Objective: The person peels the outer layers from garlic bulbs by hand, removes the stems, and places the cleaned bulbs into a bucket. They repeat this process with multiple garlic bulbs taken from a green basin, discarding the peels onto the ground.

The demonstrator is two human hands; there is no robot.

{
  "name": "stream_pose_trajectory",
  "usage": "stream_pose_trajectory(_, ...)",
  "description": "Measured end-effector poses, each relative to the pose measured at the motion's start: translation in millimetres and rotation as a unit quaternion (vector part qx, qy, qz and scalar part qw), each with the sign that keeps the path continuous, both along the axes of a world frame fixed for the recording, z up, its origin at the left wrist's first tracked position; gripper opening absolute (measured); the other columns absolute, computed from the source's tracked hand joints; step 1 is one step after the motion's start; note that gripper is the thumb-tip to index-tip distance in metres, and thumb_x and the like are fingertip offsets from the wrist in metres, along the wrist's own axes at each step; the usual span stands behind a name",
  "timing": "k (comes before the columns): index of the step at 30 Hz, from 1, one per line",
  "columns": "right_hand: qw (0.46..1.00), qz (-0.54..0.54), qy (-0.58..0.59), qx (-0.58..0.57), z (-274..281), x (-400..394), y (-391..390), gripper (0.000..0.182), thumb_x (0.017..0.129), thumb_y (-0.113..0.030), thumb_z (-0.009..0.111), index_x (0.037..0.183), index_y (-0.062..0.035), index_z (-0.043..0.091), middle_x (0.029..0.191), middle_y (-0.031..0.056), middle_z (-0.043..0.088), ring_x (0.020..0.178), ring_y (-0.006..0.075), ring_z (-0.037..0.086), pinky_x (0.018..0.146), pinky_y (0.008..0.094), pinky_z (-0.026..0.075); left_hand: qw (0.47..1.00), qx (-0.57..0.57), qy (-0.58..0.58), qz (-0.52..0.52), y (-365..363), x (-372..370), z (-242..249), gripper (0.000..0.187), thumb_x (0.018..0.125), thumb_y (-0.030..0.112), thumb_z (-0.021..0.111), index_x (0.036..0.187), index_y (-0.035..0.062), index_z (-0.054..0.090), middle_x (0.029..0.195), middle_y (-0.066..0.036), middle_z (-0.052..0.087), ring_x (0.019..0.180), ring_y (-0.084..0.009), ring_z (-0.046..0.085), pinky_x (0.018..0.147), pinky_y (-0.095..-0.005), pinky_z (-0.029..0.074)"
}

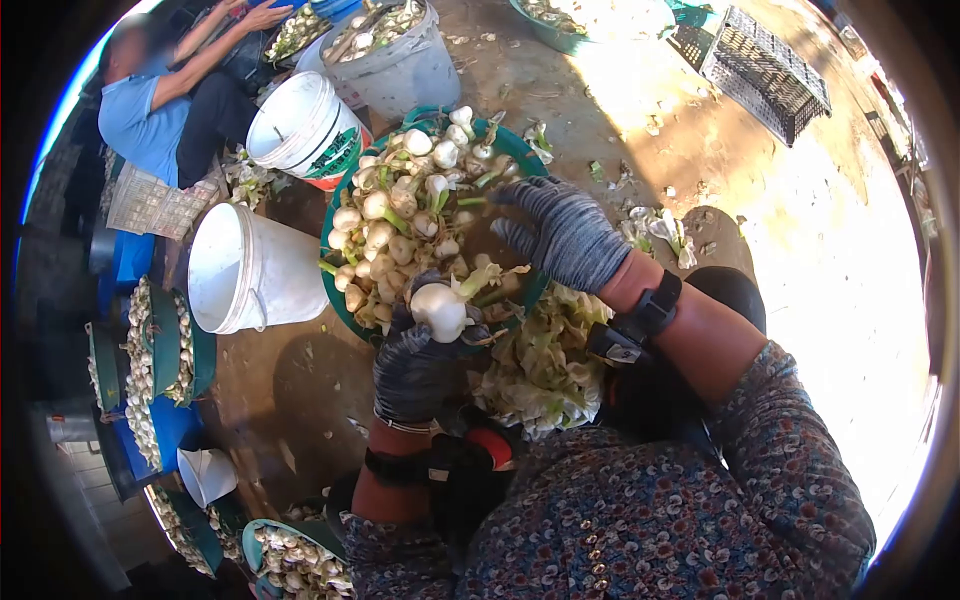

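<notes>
Your gloved left hand (415,370), at frame centre, is closed around a white garlic bulb (440,310), held just over the near rim of the green basin (338,285). Keep that grip firm and low on the bulb while trimming. Your gloved right hand (560,232) reaches palm-down into the basin, fingers spread, gripping nothing visible.

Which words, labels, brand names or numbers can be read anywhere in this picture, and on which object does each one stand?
No text can be read.
The upright white bucket carries a green and red printed band, but its lettering is too blurred to read.
The black wristband device above the right hand shows no legible marking.
The left hand holds a garlic bulb, which bears no label.
</notes>
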State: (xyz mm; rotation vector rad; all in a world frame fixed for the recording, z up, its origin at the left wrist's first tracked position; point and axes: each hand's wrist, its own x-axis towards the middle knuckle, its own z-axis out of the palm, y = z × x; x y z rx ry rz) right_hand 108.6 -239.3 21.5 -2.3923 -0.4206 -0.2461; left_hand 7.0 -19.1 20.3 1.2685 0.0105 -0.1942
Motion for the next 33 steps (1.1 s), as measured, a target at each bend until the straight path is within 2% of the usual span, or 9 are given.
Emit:
stream_pose_trajectory(1, 0.993, 0.096, -0.056, 0.044, 4, -6, 5, 0.022, 0.087, -0.030, 0.060, 0.091, -0.0088, 0.066, 0.085, 0.0141, 0.066, 0.080, 0.0341, 0.064, 0.072, 0.0437, 0.051, 0.980, 0.198, -0.023, 0.002, -2, 0, 2, 0.059, 0.081, 0.012, 0.065, 0.133, 0.0019, 0.040, 0.118, -0.018, 0.055, 0.103, -0.0336, 0.060, 0.088, -0.0500, 0.052)
stream_pose_trajectory(2, 0.972, 0.188, -0.110, 0.089, 5, -12, 9, 0.022, 0.087, -0.030, 0.060, 0.092, -0.0092, 0.066, 0.085, 0.0134, 0.066, 0.081, 0.0329, 0.064, 0.072, 0.0433, 0.051, 0.980, 0.197, -0.021, 0.001, -4, 0, -1, 0.059, 0.081, 0.012, 0.065, 0.133, 0.0019, 0.040, 0.118, -0.018, 0.055, 0.103, -0.0336, 0.060, 0.088, -0.0500, 0.052)
stream_pose_trajectory(4, 0.973, 0.207, -0.071, 0.074, 6, -27, 16, 0.022, 0.087, -0.030, 0.059, 0.093, -0.0097, 0.067, 0.084, 0.0127, 0.066, 0.080, 0.0323, 0.064, 0.072, 0.0431, 0.051, 0.932, -0.333, 0.142, 0.022, -8, -1, -6, 0.058, 0.081, 0.014, 0.064, 0.133, 0.0019, 0.040, 0.118, -0.018, 0.055, 0.104, -0.0331, 0.060, 0.091, -0.0505, 0.051)
stream_pose_trajectory(5, 0.971, 0.229, -0.035, 0.056, 7, -32, 19, 0.022, 0.087, -0.030, 0.059, 0.093, -0.0101, 0.067, 0.084, 0.0120, 0.066, 0.080, 0.0316, 0.064, 0.072, 0.0428, 0.051, 0.932, -0.332, 0.143, 0.020, -10, -1, -6, 0.058, 0.081, 0.014, 0.064, 0.133, 0.0019, 0.040, 0.118, -0.018, 0.055, 0.104, -0.0331, 0.060, 0.091, -0.0505, 0.051)
stream_pose_trajectory(14, 0.975, 0.185, 0.098, 0.077, 10, -44, 26, 0.018, 0.082, -0.025, 0.062, 0.090, -0.0094, 0.066, 0.078, 0.0134, 0.065, 0.076, 0.0337, 0.064, 0.068, 0.0425, 0.052, 0.979, -0.172, 0.107, 0.007, -17, -6, -10, 0.051, 0.079, 0.026, 0.074, 0.119, 0.0082, 0.046, 0.108, -0.009, 0.059, 0.087, -0.0221, 0.063, 0.076, -0.0358, 0.054)
stream_pose_trajectory(24, 0.958, 0.116, 0.183, 0.186, -16, -36, 27, 0.018, 0.086, -0.021, 0.065, 0.092, -0.0038, 0.062, 0.080, 0.0135, 0.064, 0.072, 0.0247, 0.063, 0.069, 0.0356, 0.051, 0.985, -0.138, 0.073, -0.071, -6, -1, -15, 0.076, 0.078, 0.021, 0.075, 0.141, 0.0110, 0.035, 0.120, -0.011, 0.054, 0.104, -0.0218, 0.059, 0.088, -0.0369, 0.052)
stream_pose_trajectory(27, 0.891, 0.181, 0.272, 0.315, -15, -36, 21, 0.031, 0.087, -0.032, 0.062, 0.096, -0.0025, 0.063, 0.086, 0.0174, 0.066, 0.084, 0.0359, 0.064, 0.073, 0.0403, 0.051, 0.990, -0.120, 0.035, -0.060, -9, 1, -11, 0.074, 0.078, 0.025, 0.074, 0.139, 0.0073, 0.036, 0.125, -0.012, 0.051, 0.111, -0.0237, 0.055, 0.089, -0.0359, 0.051)
stream_pose_trajectory(32, 0.961, 0.208, 0.136, 0.118, -11, -46, 21, 0.034, 0.091, -0.036, 0.059, 0.099, -0.0025, 0.063, 0.088, 0.0189, 0.065, 0.086, 0.0333, 0.065, 0.076, 0.0418, 0.051, 0.991, -0.071, 0.099, -0.051, 1, -1, -21, 0.072, 0.080, 0.034, 0.072, 0.136, 0.0039, 0.039, 0.130, -0.013, 0.048, 0.119, -0.0248, 0.051, 0.092, -0.0339, 0.049)
stream_pose_trajectory(33, 0.970, 0.223, 0.091, 0.032, -9, -46, 22, 0.036, 0.088, -0.039, 0.062, 0.100, -0.0049, 0.064, 0.090, 0.0200, 0.065, 0.088, 0.0310, 0.066, 0.077, 0.0417, 0.052, 0.987, 0.118, 0.053, -0.092, 15, 0, -46, 0.077, 0.079, 0.029, 0.073, 0.141, 0.0116, 0.031, 0.132, -0.014, 0.046, 0.120, -0.0297, 0.050, 0.097, -0.0373, 0.046)
